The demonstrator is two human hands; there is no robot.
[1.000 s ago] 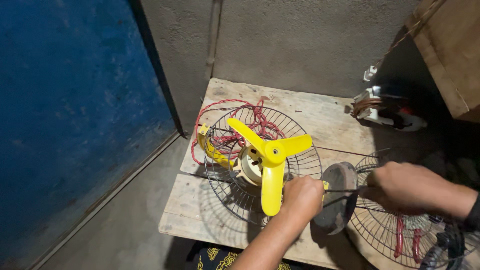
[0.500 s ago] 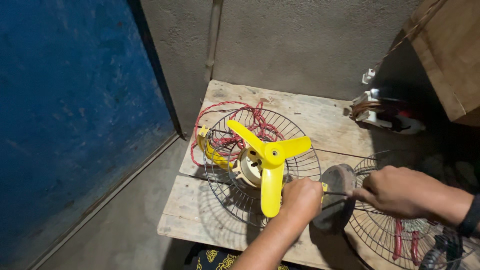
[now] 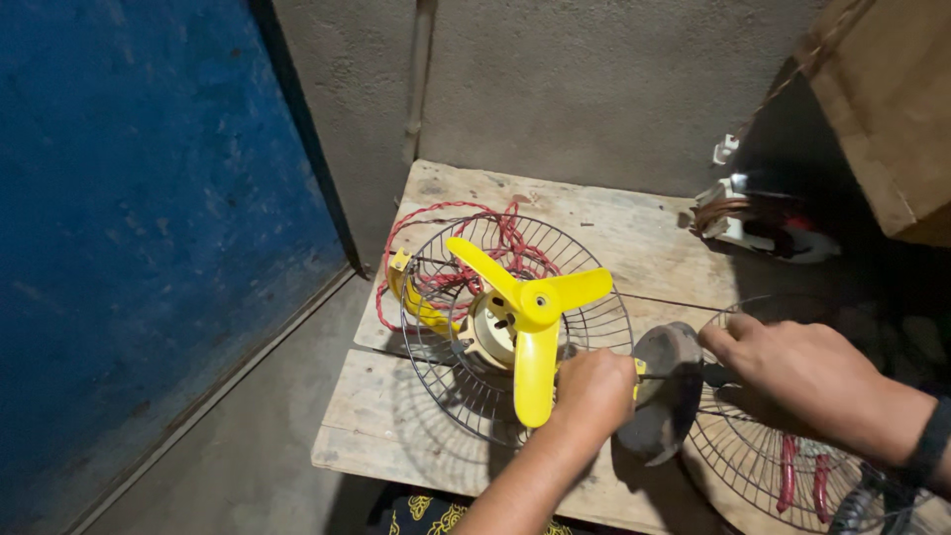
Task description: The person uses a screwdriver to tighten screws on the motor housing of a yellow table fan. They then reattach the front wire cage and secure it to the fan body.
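Note:
A yellow three-bladed fan propeller (image 3: pixel 530 307) sits on its hub inside a round wire guard (image 3: pixel 466 396) lying on a wooden table (image 3: pixel 614 223). My left hand (image 3: pixel 592 391) is closed around a yellow-handled tool (image 3: pixel 640 369) at the guard's right rim. My right hand (image 3: pixel 797 372) rests fingers-down on a second wire guard (image 3: pixel 758 461), gripping the dark end of the tool beside a grey round disc (image 3: pixel 662 391). Red wires (image 3: pixel 495 238) coil under the first guard.
A blue wall (image 3: pixel 149 248) stands at the left and a grey concrete wall (image 3: pixel 594 89) behind. A white and red motor part with copper windings (image 3: pixel 763 220) lies at the table's far right. A brown cardboard box (image 3: pixel 892 99) hangs over the upper right corner.
My right hand has slid a little left toward the grey disc. The left hand and the fan stay where they were.

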